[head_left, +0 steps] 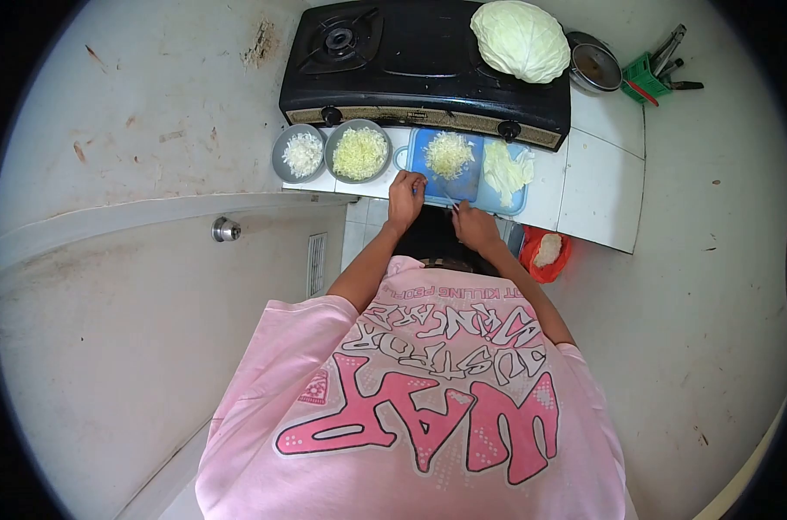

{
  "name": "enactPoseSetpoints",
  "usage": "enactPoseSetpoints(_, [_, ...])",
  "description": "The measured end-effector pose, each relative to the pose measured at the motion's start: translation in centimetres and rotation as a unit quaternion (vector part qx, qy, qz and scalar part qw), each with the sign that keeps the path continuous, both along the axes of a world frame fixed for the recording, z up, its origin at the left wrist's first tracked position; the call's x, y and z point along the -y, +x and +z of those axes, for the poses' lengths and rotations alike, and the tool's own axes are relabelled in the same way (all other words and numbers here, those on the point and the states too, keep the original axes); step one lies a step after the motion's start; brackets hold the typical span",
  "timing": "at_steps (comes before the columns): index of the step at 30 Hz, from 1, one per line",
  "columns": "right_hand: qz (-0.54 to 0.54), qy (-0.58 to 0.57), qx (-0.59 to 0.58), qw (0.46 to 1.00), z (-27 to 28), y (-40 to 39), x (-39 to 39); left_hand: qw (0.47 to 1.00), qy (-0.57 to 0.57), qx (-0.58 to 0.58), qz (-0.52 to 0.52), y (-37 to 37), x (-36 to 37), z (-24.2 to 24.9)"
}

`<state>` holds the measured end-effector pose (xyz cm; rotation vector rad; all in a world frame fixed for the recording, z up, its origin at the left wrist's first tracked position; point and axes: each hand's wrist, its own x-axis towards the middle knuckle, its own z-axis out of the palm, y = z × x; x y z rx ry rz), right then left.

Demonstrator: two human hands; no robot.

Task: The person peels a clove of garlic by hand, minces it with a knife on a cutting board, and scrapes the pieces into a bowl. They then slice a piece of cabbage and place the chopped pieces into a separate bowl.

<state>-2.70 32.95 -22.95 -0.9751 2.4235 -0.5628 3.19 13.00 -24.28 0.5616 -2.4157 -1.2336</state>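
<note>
My left hand (407,198) is closed at the near left edge of the blue cutting board (469,184); what its fingers hold is too small to make out. My right hand (475,225) is closed around the handle of a knife (450,198), whose blade reaches over the board's near edge. Beyond the blade, a pile of finely chopped cabbage (449,156) lies on the board. Pale cabbage leaves (506,173) rest on its right part. Left of the board stand a grey bowl of chopped green cabbage (360,152) and a grey bowl of chopped white pieces (303,155).
Behind the board is a black gas stove (424,65) with a whole cabbage (521,42) on its right side. A pan (594,66) and a green basket of utensils (646,78) stand farther right. A red bag (545,258) is below the white counter (597,198).
</note>
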Motion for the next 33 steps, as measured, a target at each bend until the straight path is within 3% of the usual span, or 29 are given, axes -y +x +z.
enactPoseSetpoints(33, [0.018,-0.050,0.009,0.999,-0.2,-0.1,-0.1,1.000,0.010,0.012,-0.005,0.0,0.0,0.7])
